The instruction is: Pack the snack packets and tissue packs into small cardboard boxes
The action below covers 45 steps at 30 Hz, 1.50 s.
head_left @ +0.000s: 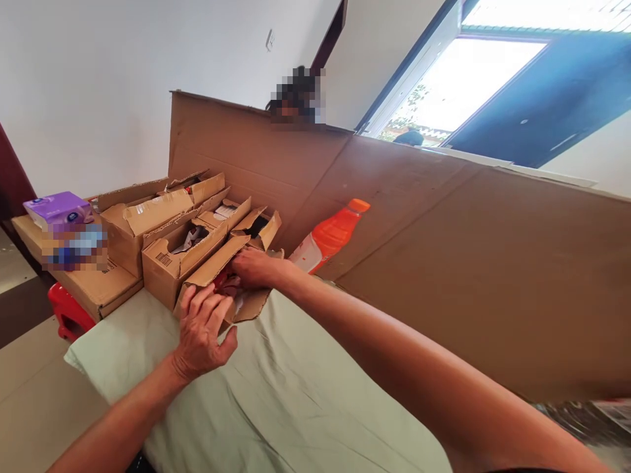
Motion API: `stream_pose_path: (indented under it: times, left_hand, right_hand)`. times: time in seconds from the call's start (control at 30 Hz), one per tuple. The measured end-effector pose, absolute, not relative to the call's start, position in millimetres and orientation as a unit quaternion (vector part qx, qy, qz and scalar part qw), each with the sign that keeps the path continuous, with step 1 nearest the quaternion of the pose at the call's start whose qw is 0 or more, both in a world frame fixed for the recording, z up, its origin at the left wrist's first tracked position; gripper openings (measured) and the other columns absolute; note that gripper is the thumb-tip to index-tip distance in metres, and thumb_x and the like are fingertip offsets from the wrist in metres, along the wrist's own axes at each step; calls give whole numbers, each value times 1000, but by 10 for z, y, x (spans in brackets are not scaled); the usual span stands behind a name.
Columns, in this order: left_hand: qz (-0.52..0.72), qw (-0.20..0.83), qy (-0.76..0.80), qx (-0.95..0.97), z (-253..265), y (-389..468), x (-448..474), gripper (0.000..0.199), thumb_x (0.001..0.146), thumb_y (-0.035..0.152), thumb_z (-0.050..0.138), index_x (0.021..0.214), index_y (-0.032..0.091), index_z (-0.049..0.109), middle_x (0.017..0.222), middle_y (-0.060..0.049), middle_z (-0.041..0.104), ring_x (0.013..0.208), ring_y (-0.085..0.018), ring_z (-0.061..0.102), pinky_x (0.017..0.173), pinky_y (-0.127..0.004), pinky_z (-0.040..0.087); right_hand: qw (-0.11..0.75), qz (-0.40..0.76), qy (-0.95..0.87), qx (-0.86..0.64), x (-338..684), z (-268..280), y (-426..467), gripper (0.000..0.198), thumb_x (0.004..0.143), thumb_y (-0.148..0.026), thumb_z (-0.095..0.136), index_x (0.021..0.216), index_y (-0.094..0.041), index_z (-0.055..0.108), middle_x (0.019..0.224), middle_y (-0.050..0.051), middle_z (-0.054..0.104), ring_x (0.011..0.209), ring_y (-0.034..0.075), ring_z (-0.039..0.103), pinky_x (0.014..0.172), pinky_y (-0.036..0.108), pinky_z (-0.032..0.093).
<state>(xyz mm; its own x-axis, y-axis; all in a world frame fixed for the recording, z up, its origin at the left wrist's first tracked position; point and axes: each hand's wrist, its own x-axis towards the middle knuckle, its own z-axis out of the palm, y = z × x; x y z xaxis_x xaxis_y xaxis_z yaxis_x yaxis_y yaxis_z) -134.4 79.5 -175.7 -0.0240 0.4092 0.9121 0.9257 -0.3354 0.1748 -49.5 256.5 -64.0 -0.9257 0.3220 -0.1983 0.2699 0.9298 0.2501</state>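
Left hand is bracing the small open brown cardboard box at the pale green tablecloth's near edge, fingers loosely curled. Right hand is reaching inside; can't tell its grip. I'd say keep that box pinned.

No readable text, barcode on cardboard box, purple packet logo illegible

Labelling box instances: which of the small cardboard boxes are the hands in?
The nearest small box, at the front of the row: left hand grips its front, right hand reaches inside. The others sit untouched behind.
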Motion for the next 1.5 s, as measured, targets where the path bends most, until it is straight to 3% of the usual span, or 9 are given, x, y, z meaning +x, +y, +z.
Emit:
stream_pose_path:
  times: [0.2,0.4,0.5,0.7,0.93,1.07,1.27,1.37,1.5]
  left_hand:
    - [-511,278,-528,-619,-1895,794,-1387,26,87,24,61,113,21,63,104,-9,71,116,-27,61,117,-50,34]
    - [-497,311,-539,-604,-1922,800,-1388,25,84,21,64,109,22,63,103,-9,67,115,-27,61,113,-51,38]
    - [-495,318,-526,-613,-1930,807,-1429,29,84,21,68,113,22,63,110,-10,63,117,-29,59,113,-52,38]
    - [-515,318,-488,-629,-1929,944,-1552,60,82,24,75,137,21,53,132,-18,55,131,-35,50,113,-56,37]
    - [-505,334,-498,-621,-1932,942,-1587,60,84,33,71,138,18,51,138,-21,54,133,-38,50,112,-57,38]
    - [-498,327,-508,-622,-1956,920,-1563,56,85,35,68,136,19,52,137,-20,56,133,-38,51,111,-57,40]
    - [-498,314,-514,-624,-1970,868,-1504,50,85,30,67,132,17,56,134,-20,59,134,-38,50,111,-56,39]
    - [-498,303,-522,-622,-1971,836,-1469,47,86,29,65,130,17,56,130,-19,60,132,-37,51,111,-56,39]
    - [-503,286,-526,-623,-1964,805,-1437,42,87,30,61,127,17,57,126,-18,61,130,-36,51,111,-55,39]
  right_hand:
    - [114,145,973,139,-686,-882,2593,34,92,-8,53,115,-13,77,118,19,75,109,27,68,96,37,45]
    - [78,182,971,134,-566,-550,2410,29,97,-11,49,104,-11,78,103,18,77,101,27,66,93,39,37]
    - [23,216,964,152,-359,-315,2263,29,99,-12,47,105,-14,76,103,16,75,99,25,62,89,39,34]
    - [-119,254,912,300,174,35,2228,31,100,-11,43,101,-17,74,102,13,73,97,25,58,85,38,33]
    - [-318,136,830,437,1282,247,2123,29,96,-22,44,99,-22,73,100,9,72,96,25,65,83,36,47]
    - [-267,101,847,449,1898,-1,2242,26,94,-27,47,90,-23,72,94,9,73,88,24,68,78,38,53]
    - [-188,127,841,491,2257,-375,2660,23,89,-23,49,80,-27,70,90,13,74,88,34,68,70,48,56]
    - [-224,120,830,496,2012,-277,2685,24,87,-20,50,89,-29,72,105,11,75,99,36,69,78,49,56]
    - [-244,10,895,374,1166,-8,2517,29,95,-23,46,101,-27,75,115,9,76,105,27,70,95,42,54]
